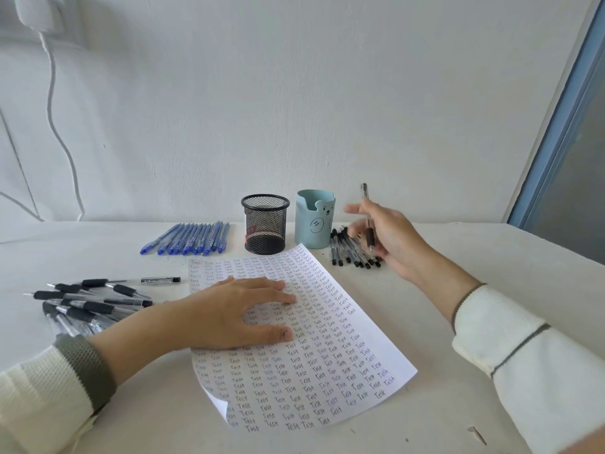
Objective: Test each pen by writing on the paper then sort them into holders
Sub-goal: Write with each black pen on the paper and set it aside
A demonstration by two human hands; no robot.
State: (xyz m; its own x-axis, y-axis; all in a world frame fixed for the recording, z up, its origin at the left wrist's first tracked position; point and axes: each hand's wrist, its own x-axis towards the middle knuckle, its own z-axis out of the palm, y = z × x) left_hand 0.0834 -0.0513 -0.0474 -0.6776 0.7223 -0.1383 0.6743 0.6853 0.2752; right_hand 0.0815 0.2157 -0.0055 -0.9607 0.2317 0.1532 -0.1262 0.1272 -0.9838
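Right hand grips a clear black-grip pen upright; left hand lies flat on white paper sheet reading "Test".

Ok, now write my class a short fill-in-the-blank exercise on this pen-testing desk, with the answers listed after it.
1. The ____ hand presses flat on the paper.
2. The right hand holds one ____ beside the bear holder.
3. The ____ pens lie in a neat row left of the mesh holder.
4. The word ____ is written all over the paper.

Missing words: left; pen; blue; Test.
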